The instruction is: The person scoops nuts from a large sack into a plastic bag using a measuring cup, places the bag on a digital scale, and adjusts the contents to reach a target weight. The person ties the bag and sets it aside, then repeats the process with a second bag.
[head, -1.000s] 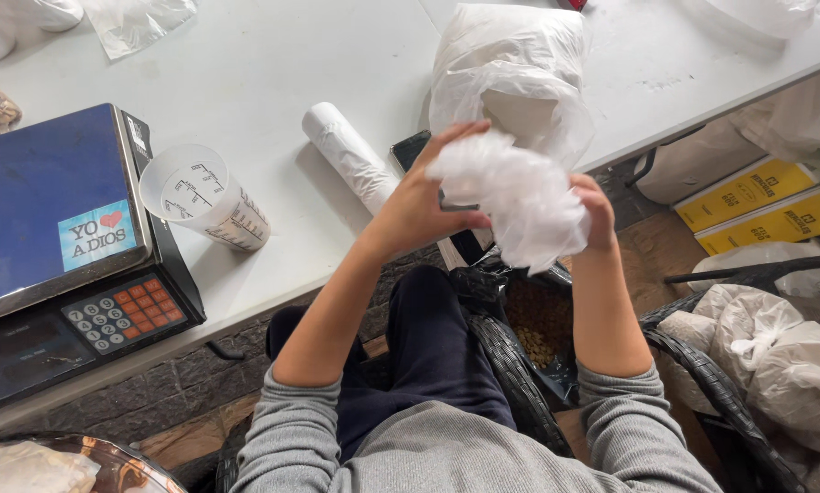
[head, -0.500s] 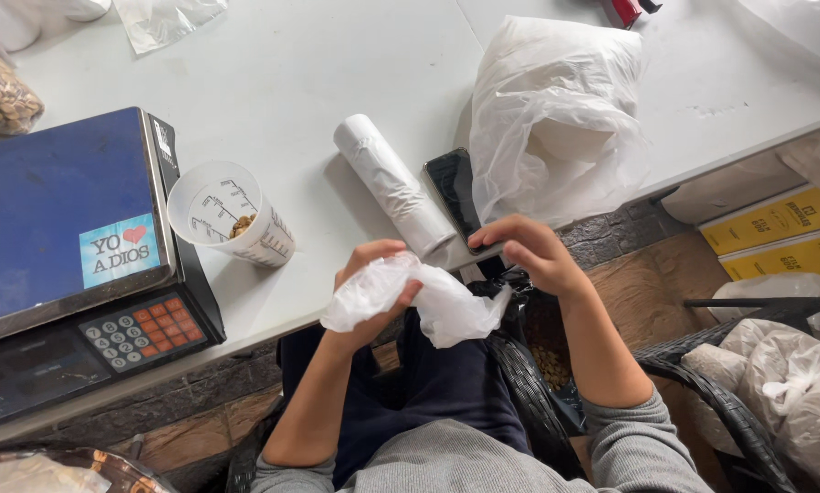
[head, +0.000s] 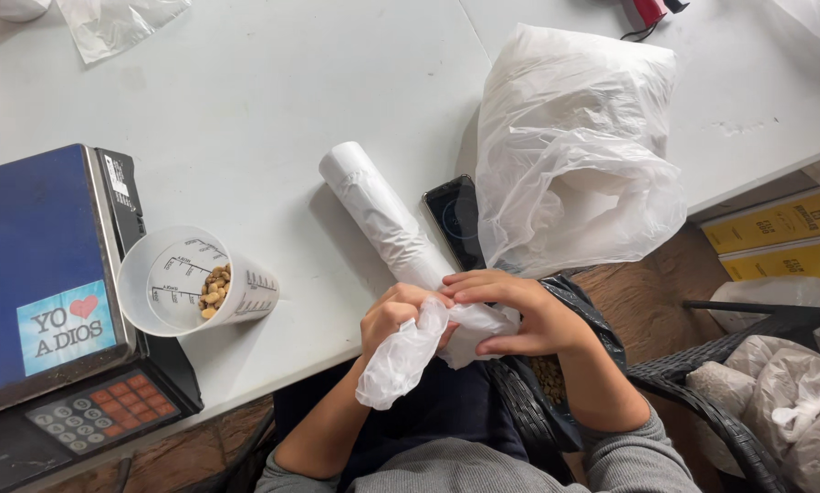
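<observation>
White and broad, the surface (head: 273, 100) fills the upper part of the head view, its near edge running just above a seated person's lap. Both forearms rise from grey sleeves and meet at that edge. The left hand (head: 399, 315) is curled into a loose fist, its grip pressed together around a thin white plastic bag (head: 401, 356) that hangs crumpled below the knuckles. The right hand (head: 519, 315) lies just beside it, fingers stretched leftward and pinching the same bag's upper part, thumb underneath; the two hands touch or nearly touch.

Directly above them a roll of plastic bags (head: 378, 215) lies slantwise on the surface, its lower end reaching the fingers. A dark phone (head: 455, 219) rests beside the roll, partly under a large, puffed-up translucent bag (head: 574, 155). To the left, a clear measuring cup (head: 191, 283) lies on its side with a few tan kernels inside, touching a weighing scale (head: 45, 274) with a blue platform and keypad. Yellow boxes (head: 779, 237) show below the surface at right, near a dark wicker chair (head: 729, 365).
</observation>
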